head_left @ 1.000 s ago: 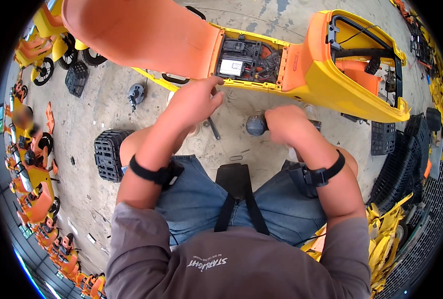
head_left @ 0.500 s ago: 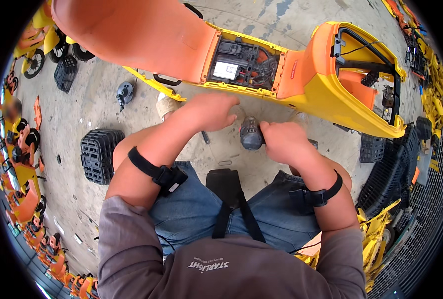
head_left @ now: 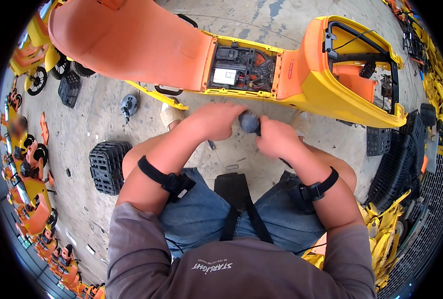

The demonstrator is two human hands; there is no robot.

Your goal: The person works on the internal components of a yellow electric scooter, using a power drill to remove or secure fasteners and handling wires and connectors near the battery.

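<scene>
A dark grey, round-ended power tool [head_left: 250,121], apparently a drill, is hanging above the concrete floor [head_left: 89,214], just short of the near edge of a long yellow and orange plastic scooter body [head_left: 326,99]. The right hand [head_left: 279,138] is closing its grip around the tool's handle, probably because this is letting one arm carry the weight. The left hand [head_left: 214,122] is curling its fingers toward the tool's other side, perhaps for steadying; whether its grip is pinching anything cannot be told, since its back is facing the camera. The tool's rounded end is facing up, so its working end is staying out of sight, and the right fingers are covering most of the handle. The left hand is also partly hiding a small dark rod [head_left: 211,144] on the floor. Beyond, an uncovered bay of black housings and cables [head_left: 226,53] is showing a white-faced box [head_left: 225,76], its tangled wiring hard to separate. A black plastic lattice crate [head_left: 110,167] is resting left of the knees, and toward the floor's left edge orange and yellow scooters [head_left: 38,202] are lining up, shrunken and bent by the lens.
</scene>
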